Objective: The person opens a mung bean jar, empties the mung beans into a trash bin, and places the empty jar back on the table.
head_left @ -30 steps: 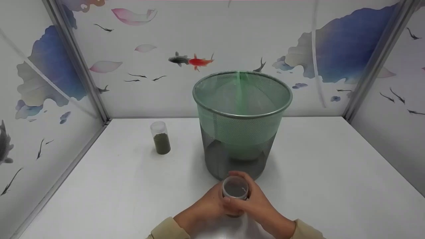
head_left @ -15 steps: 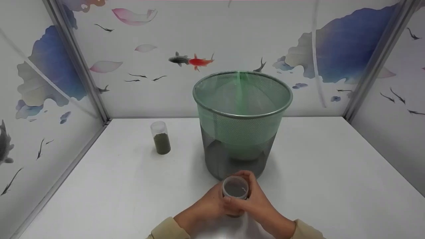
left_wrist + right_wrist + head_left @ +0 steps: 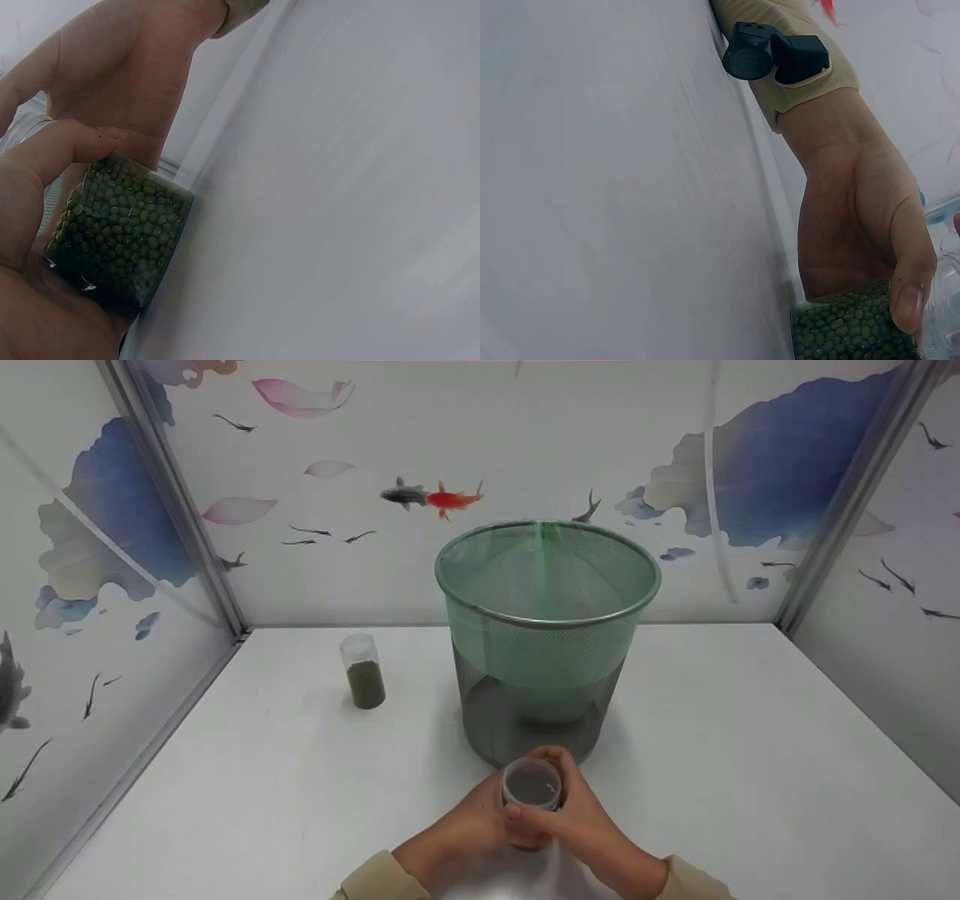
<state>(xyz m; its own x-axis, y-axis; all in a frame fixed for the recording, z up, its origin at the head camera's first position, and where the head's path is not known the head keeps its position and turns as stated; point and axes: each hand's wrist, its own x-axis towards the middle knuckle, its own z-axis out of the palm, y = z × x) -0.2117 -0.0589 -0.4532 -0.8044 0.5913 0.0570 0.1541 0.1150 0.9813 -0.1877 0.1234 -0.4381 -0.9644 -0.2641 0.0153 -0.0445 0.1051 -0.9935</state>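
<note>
A clear jar of green mung beans [image 3: 531, 784] is at the front middle of the table in the head view, its round top facing up. My left hand [image 3: 474, 819] grips it from the left, and my right hand [image 3: 589, 814] curls round it from the right with the thumb across the front. Green beans fill the jar's lower part [image 3: 124, 232] in the left wrist view, below the thumb. The right wrist view catches part of the same jar [image 3: 847, 330] at the bottom edge, with the left hand [image 3: 859, 217] against it. Whether a lid covers the top, I cannot tell.
Just beyond my hands stands a large wire-mesh wastebasket [image 3: 540, 660] with a green liner inside. A second clear jar [image 3: 365, 679], partly filled with green contents, stands upright to its left. Printed white panels [image 3: 360, 562] enclose the white table [image 3: 262, 780] at the back and sides.
The fingers of my right hand have shifted slightly at the far side of the jar. The jar, the wastebasket and the second jar stay where they were.
</note>
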